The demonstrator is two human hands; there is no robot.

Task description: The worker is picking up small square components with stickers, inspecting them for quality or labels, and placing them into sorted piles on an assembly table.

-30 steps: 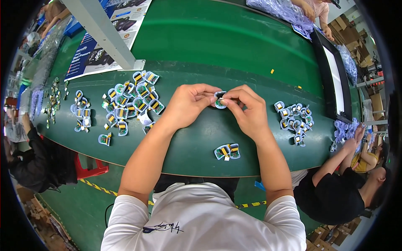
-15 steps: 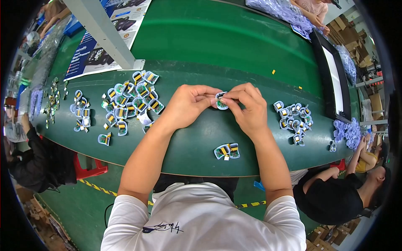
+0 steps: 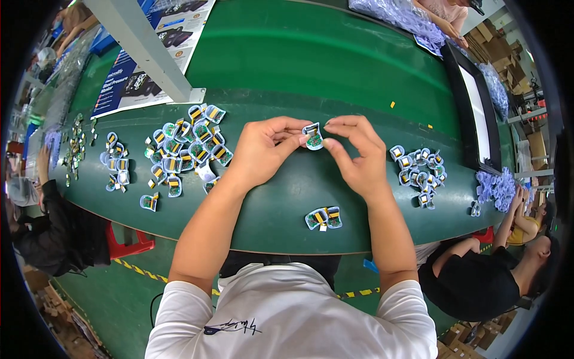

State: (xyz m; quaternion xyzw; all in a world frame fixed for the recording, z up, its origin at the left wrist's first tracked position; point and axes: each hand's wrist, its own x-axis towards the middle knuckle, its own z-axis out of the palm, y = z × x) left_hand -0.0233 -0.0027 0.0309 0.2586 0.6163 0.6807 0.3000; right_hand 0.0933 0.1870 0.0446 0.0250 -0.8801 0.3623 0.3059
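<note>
A small pale-blue plastic shell with a green circuit board inside [image 3: 313, 139] is pinched between the thumb and fingers of my left hand [image 3: 268, 151], above the green table. My right hand [image 3: 357, 152] is just to the right of it, thumb and fingertips apart and nothing between them. Two similar shells [image 3: 323, 218], with black and yellow parts and a white tab, lie on the table near its front edge, between my forearms. A large heap of such shells [image 3: 190, 146] spreads to the left of my left hand.
Another group of shells [image 3: 420, 173] lies at right, a smaller one [image 3: 115, 158] at far left beside loose circuit boards [image 3: 76, 143]. A metal post [image 3: 143, 51] stands over a printed poster [image 3: 128, 84]. A black-framed panel [image 3: 478, 110] stands at right. Co-workers sit on both sides.
My right fingers have come off the shell and opened. The shell, still in my left hand, is now tilted more upright, its inside showing more.
</note>
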